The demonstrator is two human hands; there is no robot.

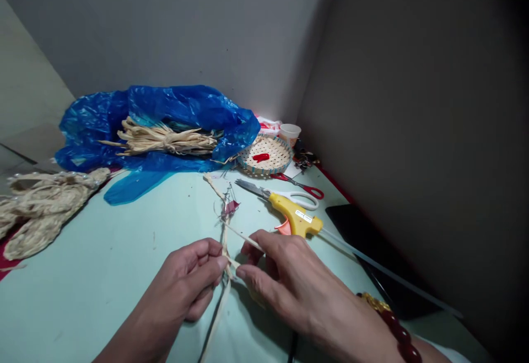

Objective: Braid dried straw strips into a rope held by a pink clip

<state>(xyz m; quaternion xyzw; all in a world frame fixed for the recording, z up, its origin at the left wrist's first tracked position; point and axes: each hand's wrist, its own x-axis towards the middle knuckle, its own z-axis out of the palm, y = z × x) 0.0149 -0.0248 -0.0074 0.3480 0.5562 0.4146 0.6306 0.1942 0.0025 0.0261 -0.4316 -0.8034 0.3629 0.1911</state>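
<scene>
My left hand (190,283) and my right hand (281,275) meet at the table's near middle, both pinched on pale straw strips (225,253). The strips run away from me to a small pink binder clip (230,207) clamped on them, and trail down towards me between my wrists. One strip slants across to my right fingers. A dark red bead bracelet (397,327) circles my right wrist.
A yellow glue gun (295,217) and scissors (285,192) lie just beyond my right hand. Behind are a small woven basket (264,156), a blue plastic bag (165,123) holding a straw bundle (165,140), and a braided straw piece (41,203) at left. A wall stands close on the right.
</scene>
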